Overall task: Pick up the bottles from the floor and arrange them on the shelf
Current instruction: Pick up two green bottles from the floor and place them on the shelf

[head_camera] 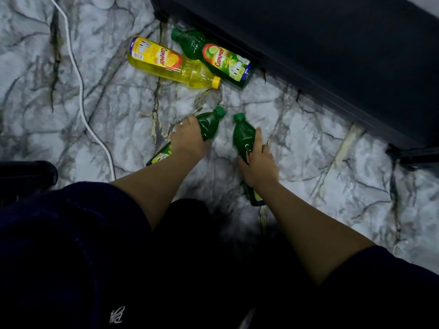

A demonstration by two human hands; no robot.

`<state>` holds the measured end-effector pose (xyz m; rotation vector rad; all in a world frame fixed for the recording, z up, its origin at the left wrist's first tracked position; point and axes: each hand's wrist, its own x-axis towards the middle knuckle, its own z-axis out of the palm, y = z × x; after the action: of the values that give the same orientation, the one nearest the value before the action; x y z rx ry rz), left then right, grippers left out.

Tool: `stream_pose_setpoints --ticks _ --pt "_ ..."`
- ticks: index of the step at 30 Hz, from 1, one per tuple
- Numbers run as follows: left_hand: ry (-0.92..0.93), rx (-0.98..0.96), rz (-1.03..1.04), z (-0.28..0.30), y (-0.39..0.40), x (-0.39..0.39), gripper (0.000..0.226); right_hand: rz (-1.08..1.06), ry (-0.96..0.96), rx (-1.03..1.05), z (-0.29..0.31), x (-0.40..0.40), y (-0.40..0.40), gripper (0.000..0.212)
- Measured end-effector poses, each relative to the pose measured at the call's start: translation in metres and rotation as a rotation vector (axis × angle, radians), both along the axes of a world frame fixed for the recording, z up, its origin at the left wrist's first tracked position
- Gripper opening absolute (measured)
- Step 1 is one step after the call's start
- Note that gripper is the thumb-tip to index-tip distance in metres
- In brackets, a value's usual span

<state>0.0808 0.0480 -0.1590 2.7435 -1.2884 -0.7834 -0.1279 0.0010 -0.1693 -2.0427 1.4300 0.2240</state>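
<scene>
Four plastic drink bottles lie on the grey-veined marble floor (118, 103), none yet on any shelf, so the job looks barely begun. Landmark here is the dark cabinet base (308, 55) running along the upper right; whether it is the shelf cannot be told. Touching its foot lies the large green lime-labelled bottle (213, 55), cap pointing away to the upper left. Just beside that, on the side away from the cabinet, rests the large yellow lemon-labelled bottle (171, 65), yellow cap toward the cabinet. Well apart from the cabinet, nearer the person, are two small dark-green bottles with green caps. The left hand (190, 138) curls over the left small green bottle (209, 125); the right hand (259, 160) wraps round the right small green bottle (242, 136), thumb along its side. Both seem at the point of lifting, still low by the floor. A white cable (80, 91) snakes far from the cabinet.
</scene>
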Motion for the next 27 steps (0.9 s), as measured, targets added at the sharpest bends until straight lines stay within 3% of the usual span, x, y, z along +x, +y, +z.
stream_pose_setpoints --ticks 5,11,16,21,27 --pt "0.018 -0.074 -0.032 0.017 0.008 -0.001 0.080 -0.164 -0.212 -0.036 0.031 -0.030 -0.009 0.101" --pt "0.279 -0.417 0.155 0.089 -0.001 -0.024 0.080 -0.237 -0.448 -0.158 0.118 -0.052 -0.028 0.101" --pt "0.439 -0.691 0.129 0.213 -0.050 -0.059 0.073 -0.334 -0.573 -0.267 0.228 -0.066 -0.056 0.103" --pt "0.414 -0.884 -0.053 0.352 -0.088 -0.086 0.087 -0.389 -0.684 -0.396 0.349 -0.089 -0.081 0.104" --pt "0.332 -1.116 -0.225 0.496 -0.115 -0.108 0.088 -0.379 -0.829 -0.597 0.480 -0.108 -0.109 0.104"
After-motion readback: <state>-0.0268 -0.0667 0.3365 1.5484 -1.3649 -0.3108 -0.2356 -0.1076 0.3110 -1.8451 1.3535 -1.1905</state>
